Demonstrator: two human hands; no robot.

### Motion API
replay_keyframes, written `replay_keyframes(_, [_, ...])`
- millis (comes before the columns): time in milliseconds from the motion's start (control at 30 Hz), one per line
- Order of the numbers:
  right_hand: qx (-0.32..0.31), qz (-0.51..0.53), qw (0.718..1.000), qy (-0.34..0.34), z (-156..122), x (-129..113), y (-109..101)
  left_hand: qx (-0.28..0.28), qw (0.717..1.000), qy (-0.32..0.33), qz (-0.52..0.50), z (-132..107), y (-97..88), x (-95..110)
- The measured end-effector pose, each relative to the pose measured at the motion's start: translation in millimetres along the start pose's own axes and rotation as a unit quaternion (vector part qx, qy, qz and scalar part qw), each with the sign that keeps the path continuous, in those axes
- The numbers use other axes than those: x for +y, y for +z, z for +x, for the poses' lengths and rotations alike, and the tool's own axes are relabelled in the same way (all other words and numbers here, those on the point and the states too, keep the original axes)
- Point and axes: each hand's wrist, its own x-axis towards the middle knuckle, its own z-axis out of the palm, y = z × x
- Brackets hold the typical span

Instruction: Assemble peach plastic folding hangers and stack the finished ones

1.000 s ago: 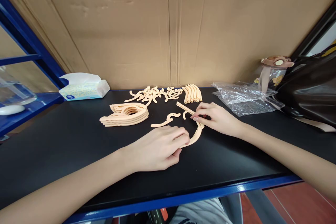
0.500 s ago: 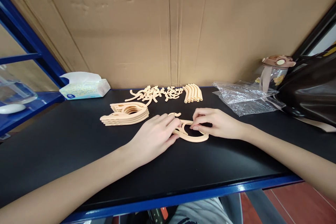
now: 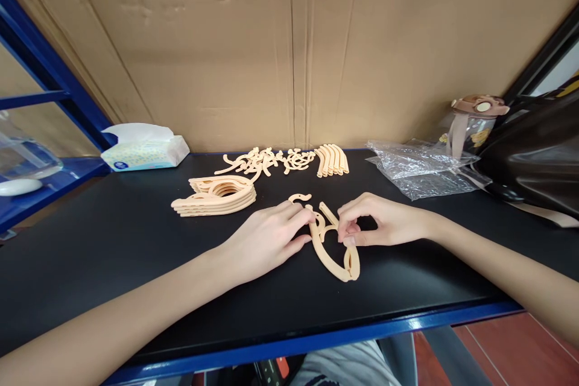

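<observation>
A wall of brown cardboard (image 3: 203, 60) stands behind a black table (image 3: 271, 325), whose near side has a blue edge (image 3: 316, 342). At the left there is a blue metal frame (image 3: 34, 101).

In the near middle part of the table, a beige folding hanger (image 3: 328, 261) is between the two hands. Its two curved arms meet at the near end and spread apart toward the far side, and a small curved piece (image 3: 322, 233) sits between them. The left hand (image 3: 274, 241) has its thumb and fingers close together at the far end of the left arm, and it holds the hanger there. The right hand (image 3: 377, 223) makes a narrow pinch on the right arm; the fingertips partly cover this place.

Just beyond the left hand lies a beige hook (image 3: 302, 197), of which one part is hidden by this hand. Farther to the left is a neat stack of beige hangers (image 3: 217, 204). Along the far edge lie a pile of small curved pieces (image 3: 265, 161) and, to its right, a row of curved beige arms (image 3: 332, 161).

A tissue box (image 3: 145, 152) stands at the far left. At the far right, a clear plastic bag (image 3: 411, 178) lies in front of a drinking bottle (image 3: 482, 114), next to a shiny black bag (image 3: 534, 151).
</observation>
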Motion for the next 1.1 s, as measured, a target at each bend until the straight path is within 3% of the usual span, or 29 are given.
replay_keyframes(100, [-0.009,0.059,0.998,0.01,1,-1,2,-0.009,1.0,0.012,-0.008,0,0.5,-1])
replay_keyframes(200, [0.072,0.091,0.993,0.032,4,2,6,-0.011,1.0,0.017,-0.023,0,2.0,-1])
replay_keyframes(267, [0.159,0.061,0.984,0.05,7,9,8,-0.016,0.999,0.025,-0.028,0,2.8,0])
replay_keyframes(367, [0.216,-0.075,0.973,0.02,11,21,8,-0.028,0.998,0.041,-0.033,-1,2.7,0])
replay_keyframes(433, [0.206,-0.137,0.969,-0.017,13,28,9,-0.033,0.997,0.05,-0.042,-1,1.5,0])
replay_keyframes(533, [0.143,-0.166,0.974,-0.06,15,31,12,-0.034,0.996,0.059,-0.054,0,-0.7,0])
replay_keyframes(667, [0.088,-0.184,0.978,-0.051,17,29,15,-0.027,0.996,0.065,-0.058,1,-2.2,-2])
replay_keyframes(900, [0.165,-0.229,0.959,0.021,13,22,9,-0.008,0.998,0.051,-0.042,1,2.3,-7])
replay_keyframes(1100, [0.186,-0.239,0.947,0.109,9,22,5,0.002,1.0,0.029,0.001,0,4.1,-12])
